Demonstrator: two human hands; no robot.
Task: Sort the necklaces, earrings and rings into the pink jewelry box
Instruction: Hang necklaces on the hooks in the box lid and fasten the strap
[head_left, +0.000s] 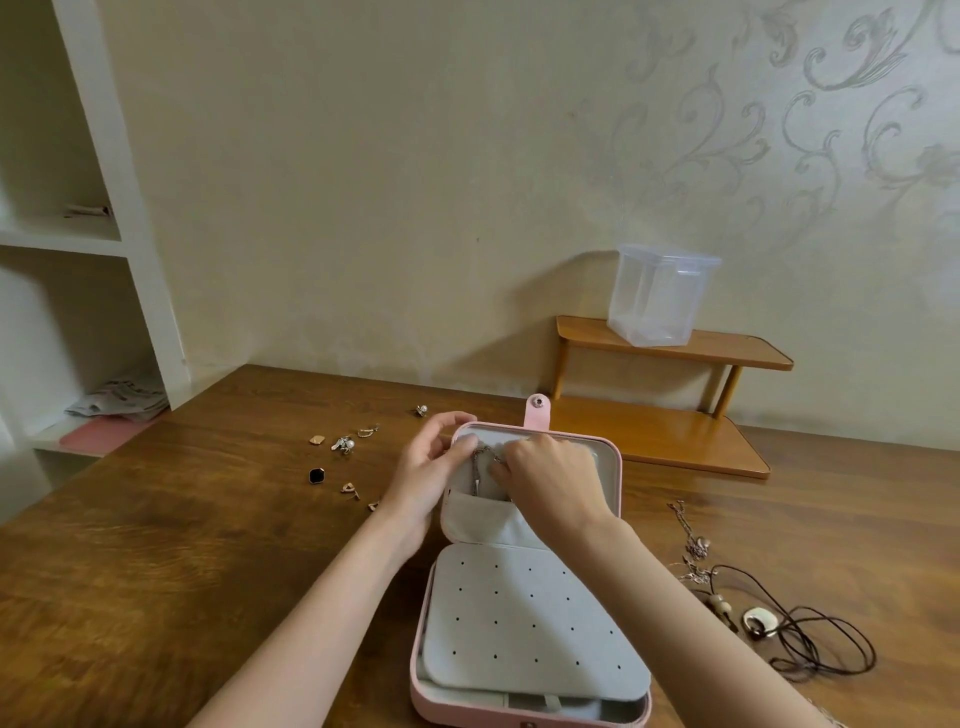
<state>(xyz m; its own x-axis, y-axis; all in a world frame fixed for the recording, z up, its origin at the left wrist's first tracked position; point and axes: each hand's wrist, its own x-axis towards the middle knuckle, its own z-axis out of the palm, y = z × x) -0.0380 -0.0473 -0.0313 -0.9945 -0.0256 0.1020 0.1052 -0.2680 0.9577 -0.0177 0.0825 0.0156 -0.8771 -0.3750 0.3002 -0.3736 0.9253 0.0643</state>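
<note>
Wooden table (156, 545): jewelry box (613, 452), earrings (343, 444), necklaces (753, 618).

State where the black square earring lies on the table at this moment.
In the head view, the black square earring lies on the wooden table, left of the pink jewelry box, just beyond the left hand.
</note>
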